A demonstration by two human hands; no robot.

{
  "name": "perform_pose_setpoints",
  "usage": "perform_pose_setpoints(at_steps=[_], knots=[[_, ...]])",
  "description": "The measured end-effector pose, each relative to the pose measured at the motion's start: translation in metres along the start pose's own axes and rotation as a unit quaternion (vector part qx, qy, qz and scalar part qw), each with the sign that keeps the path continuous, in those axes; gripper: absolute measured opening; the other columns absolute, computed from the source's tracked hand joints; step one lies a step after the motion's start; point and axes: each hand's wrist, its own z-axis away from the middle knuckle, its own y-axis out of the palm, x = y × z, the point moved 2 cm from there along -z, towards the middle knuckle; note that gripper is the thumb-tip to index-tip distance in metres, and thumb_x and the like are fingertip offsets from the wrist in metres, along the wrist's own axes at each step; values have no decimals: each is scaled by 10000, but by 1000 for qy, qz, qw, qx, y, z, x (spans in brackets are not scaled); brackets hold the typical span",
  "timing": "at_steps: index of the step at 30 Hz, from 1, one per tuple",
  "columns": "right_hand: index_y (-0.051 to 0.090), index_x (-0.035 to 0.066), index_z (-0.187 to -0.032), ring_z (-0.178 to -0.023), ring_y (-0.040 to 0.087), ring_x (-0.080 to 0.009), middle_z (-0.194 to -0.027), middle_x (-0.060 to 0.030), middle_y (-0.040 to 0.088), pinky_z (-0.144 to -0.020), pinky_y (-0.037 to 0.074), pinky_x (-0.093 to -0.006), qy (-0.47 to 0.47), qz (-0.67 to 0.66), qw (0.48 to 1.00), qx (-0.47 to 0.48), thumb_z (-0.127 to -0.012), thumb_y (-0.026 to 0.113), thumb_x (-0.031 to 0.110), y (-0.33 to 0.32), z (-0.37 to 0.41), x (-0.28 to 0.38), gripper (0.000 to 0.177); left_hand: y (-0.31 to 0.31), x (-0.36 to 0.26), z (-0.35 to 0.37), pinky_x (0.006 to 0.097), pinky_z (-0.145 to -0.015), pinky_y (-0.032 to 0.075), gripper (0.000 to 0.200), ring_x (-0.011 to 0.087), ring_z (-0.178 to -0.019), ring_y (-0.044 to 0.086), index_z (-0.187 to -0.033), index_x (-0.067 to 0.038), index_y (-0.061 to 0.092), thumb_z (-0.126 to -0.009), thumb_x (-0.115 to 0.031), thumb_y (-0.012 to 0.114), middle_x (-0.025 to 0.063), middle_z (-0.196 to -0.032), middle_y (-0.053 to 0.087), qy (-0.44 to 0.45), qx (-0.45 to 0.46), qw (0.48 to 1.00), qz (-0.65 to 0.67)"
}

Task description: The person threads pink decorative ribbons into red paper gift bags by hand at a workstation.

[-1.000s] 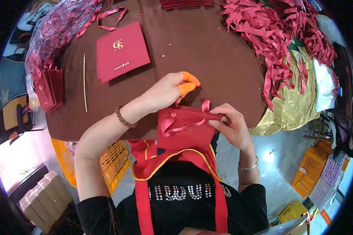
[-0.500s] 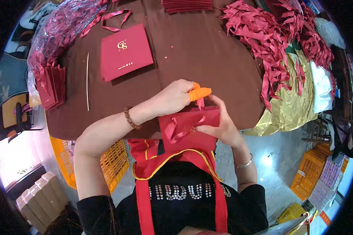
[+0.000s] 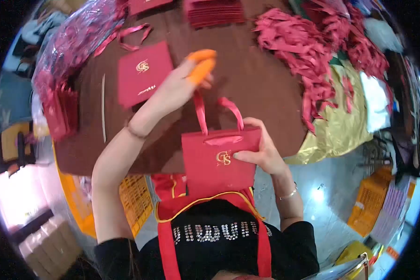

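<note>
A small red paper gift bag (image 3: pixel 219 161) with a gold monogram stands upright at the table's near edge, against my apron. My right hand (image 3: pixel 266 154) grips its right side, thumb on the front and fingers behind. My left hand (image 3: pixel 191 74), with orange covers on two fingers, is up and left of the bag, blurred by motion. A red ribbon (image 3: pixel 200 112) rises from the bag's top to just under this hand; I cannot tell if it is held. Another ribbon length (image 3: pixel 231 109) curls up on the right. A front ribbon handle (image 3: pixel 223 140) lies across the bag.
A flat red bag (image 3: pixel 140 77) lies on the brown-covered table (image 3: pixel 247 70) beyond my left forearm. A bag stack (image 3: pixel 214 14) sits at the back, a ribbon heap (image 3: pixel 289 42) at right. Bags (image 3: pixel 60 112) and a thin white stick (image 3: pixel 103 107) are at left. Orange crates (image 3: pixel 137 200) stand below.
My left hand has moved up and left, away from the bag top. The ribbon it was pinching now stands up. The bag's front has turned into fuller view, still in my right hand.
</note>
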Motion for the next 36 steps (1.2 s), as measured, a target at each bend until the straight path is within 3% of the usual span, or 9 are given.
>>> perform_pose_setpoints(at_steps=[4, 7, 10, 16, 24, 26, 30, 34, 36], knots=[[278, 83, -1337, -1171, 456, -197, -1251, -80, 454, -1003, 367, -371, -81, -301, 948, -69, -714, 712, -10, -9, -11, 9, 765, 9, 2, 30, 220, -811, 402, 522, 77, -928, 494, -1412, -132, 254, -938, -96, 471, 30, -1191, 487, 11, -198, 965, 172], [264, 90, -1345, -1171, 452, -197, -1244, -75, 461, -1001, 365, -363, -123, -336, 930, -83, -718, 702, -22, -8, -34, 9, 773, 51, 3, 52, 337, -982, 406, 553, 181, -1206, 439, -1452, -168, 133, -980, -253, 409, 71, -1377, 370, -43, -110, 926, 359], [265, 98, -1371, -1219, 399, -212, -1327, -96, 386, -1011, 344, -371, -128, -162, 973, -99, -699, 752, 83, 3, -56, 12, 830, 61, 33, 58, 346, -994, 399, 503, 197, -1216, 431, -1436, -138, 197, -988, -276, 380, 72, -1356, 398, -28, 122, 856, 501], [481, 88, -1211, -997, 505, -198, -1219, -83, 440, -796, 461, -313, -195, 96, 915, -340, -756, 712, 69, -41, -42, 3, 510, 64, 9, 24, 298, -946, 393, 531, 166, -1082, 469, -1382, -104, 302, -901, -3, 503, 78, -1234, 433, -35, -136, 966, 218], [619, 101, -947, -831, 534, -253, -894, -58, 592, -735, 381, -374, -87, 668, 569, -472, -771, 661, 145, -107, 41, 31, 186, 45, 46, 20, 317, -974, 373, 586, 178, -1168, 416, -1372, -77, 319, -848, 15, 564, 98, -1316, 375, 1, -89, 996, 20], [621, 102, -928, -821, 534, -246, -876, -51, 594, -732, 369, -372, -84, 680, 569, -455, -784, 649, 149, -115, 48, 23, 154, 45, 39, 29, 344, -1010, 337, 607, 226, -1253, 351, -1352, -43, 337, -817, -10, 620, 124, -1356, 352, -75, -57, 995, 34], [608, 98, -868, -773, 546, -211, -802, -42, 592, -714, 353, -354, -127, 671, 577, -448, -804, 620, 114, -103, 43, 25, 67, 43, 10, 32, 407, -1003, 327, 460, 343, -1202, 394, -1197, -4, 507, -766, -32, 663, 168, -1324, 405, 184, -153, 925, -295], [621, 50, -918, -762, 599, -288, -804, -112, 619, -715, 460, -367, -129, 359, 874, -301, -809, 623, 96, -49, 31, 43, 119, 77, -24, 52, 457, -1034, 270, 413, 338, -1247, 372, -1121, -76, 567, -720, -124, 653, 146, -1285, 464, 351, -7, 845, -403], [621, 29, -951, -807, 613, -314, -852, -138, 624, -699, 498, -353, -133, 333, 923, -139, -803, 623, 74, -20, 23, 66, 155, 86, -36, 55, 470, -1016, 264, 399, 302, -1235, 383, -1081, -87, 598, -696, -167, 660, 125, -1266, 485, 370, 73, 829, -413]])
